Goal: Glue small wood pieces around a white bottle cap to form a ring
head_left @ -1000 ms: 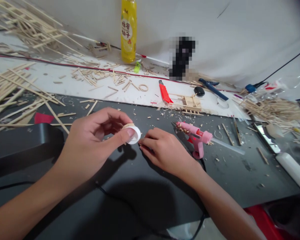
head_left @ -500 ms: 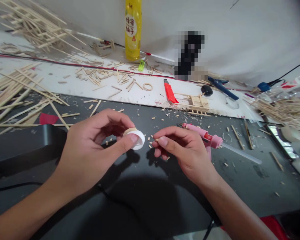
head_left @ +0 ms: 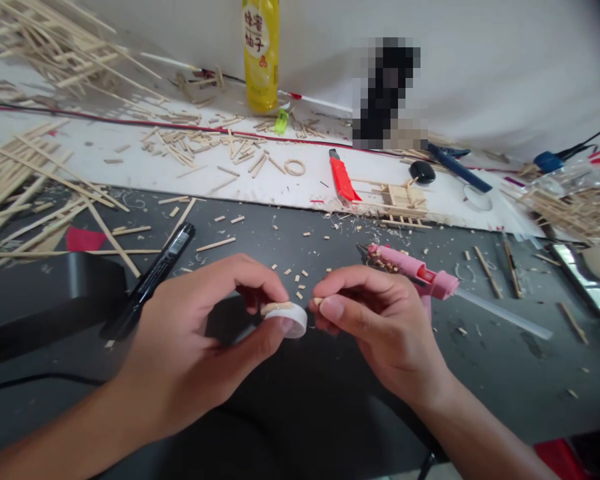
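Observation:
My left hand (head_left: 200, 340) pinches a white round cap (head_left: 299, 321) between thumb and fingers, with a thin pale wooden piece (head_left: 276, 307) lying against its far side. The cap is tilted, its hollow side partly turned towards me. Close to its right, my right hand (head_left: 380, 320) holds a tiny wooden bit (head_left: 318, 301) between thumb and forefinger; the fingers hide most of it. Cap and bit are apart. Several small cut wood bits (head_left: 301, 287) lie on the dark table just beyond both hands. A black marker (head_left: 155, 280) rests beside my left hand.
Right of my right hand lies a pink glue gun (head_left: 405, 261) with a clear glue stick. Farther back are a red utility knife (head_left: 344, 177), a small wooden frame (head_left: 404, 200), a wooden ring (head_left: 295, 167) and a yellow bottle (head_left: 261, 60). Wooden sticks (head_left: 25, 160) pile up at left.
Both hands sit slightly lower in view and closer together. The white cap has tipped to a more edge-on angle. The black marker, hidden before, now shows beside my left hand.

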### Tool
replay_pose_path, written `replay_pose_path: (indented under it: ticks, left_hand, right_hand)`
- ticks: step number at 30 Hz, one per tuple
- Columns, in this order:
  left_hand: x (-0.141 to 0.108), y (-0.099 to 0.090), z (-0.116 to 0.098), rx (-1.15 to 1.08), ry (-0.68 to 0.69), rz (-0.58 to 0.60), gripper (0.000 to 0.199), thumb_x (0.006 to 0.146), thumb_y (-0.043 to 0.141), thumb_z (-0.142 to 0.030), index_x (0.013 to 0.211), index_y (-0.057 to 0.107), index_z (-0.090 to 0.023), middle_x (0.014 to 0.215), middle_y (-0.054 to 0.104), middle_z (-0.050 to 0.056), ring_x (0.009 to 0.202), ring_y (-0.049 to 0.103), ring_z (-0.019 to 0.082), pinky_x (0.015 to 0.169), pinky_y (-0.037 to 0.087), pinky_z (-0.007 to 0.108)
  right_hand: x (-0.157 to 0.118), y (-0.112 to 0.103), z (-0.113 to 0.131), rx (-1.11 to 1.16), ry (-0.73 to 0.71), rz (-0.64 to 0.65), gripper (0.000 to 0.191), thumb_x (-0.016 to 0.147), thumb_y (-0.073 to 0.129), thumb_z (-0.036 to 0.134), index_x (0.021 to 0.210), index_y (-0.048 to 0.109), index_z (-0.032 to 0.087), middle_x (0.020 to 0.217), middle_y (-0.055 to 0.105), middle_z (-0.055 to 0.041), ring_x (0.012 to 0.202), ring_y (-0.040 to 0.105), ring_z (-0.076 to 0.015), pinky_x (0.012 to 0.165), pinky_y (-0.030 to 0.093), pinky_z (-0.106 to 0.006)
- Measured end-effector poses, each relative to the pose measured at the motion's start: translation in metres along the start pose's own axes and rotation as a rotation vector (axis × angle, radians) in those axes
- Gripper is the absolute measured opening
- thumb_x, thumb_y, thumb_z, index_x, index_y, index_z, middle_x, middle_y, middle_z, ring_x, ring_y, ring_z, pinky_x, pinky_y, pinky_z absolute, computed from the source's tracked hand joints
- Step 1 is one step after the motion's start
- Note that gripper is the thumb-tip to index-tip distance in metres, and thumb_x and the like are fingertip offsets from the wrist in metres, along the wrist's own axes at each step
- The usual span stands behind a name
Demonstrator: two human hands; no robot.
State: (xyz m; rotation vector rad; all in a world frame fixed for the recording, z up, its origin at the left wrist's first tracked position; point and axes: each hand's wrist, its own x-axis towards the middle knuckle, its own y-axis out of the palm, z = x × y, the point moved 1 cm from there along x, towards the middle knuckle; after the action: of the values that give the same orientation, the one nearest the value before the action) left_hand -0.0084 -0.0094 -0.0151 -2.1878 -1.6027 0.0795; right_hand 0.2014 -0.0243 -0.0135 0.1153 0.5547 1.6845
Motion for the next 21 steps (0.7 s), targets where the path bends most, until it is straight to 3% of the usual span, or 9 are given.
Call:
replay_pose_path:
  ticks: [8,21]
  left_hand:
    - [0.001,-0.002,0.000,0.061,0.066,0.036,0.020,0.094,0.073,-0.016,0.102,0.066,-0.032,0.094,0.073,-0.008,0.086,0.069,0.011,0.075,0.051,0.023]
    - [0.002,-0.004,-0.006,0.239,0.154,0.031,0.014,0.094,0.071,-0.021,0.101,0.065,-0.031,0.095,0.075,-0.008,0.081,0.072,0.010,0.076,0.054,0.019]
  right_hand:
    - [-0.008,0.009,-0.008,0.089,0.059,-0.041,0.008,0.088,0.088,0.020,0.091,0.086,0.027,0.080,0.075,0.0044,0.070,0.060,-0.0034,0.066,0.048,-0.011]
    - [-0.008,0.013,-0.015,0.209,0.162,-0.028,0.008,0.085,0.090,0.018,0.088,0.084,0.022,0.073,0.072,0.0044,0.067,0.058,-0.0028,0.065,0.046,-0.010]
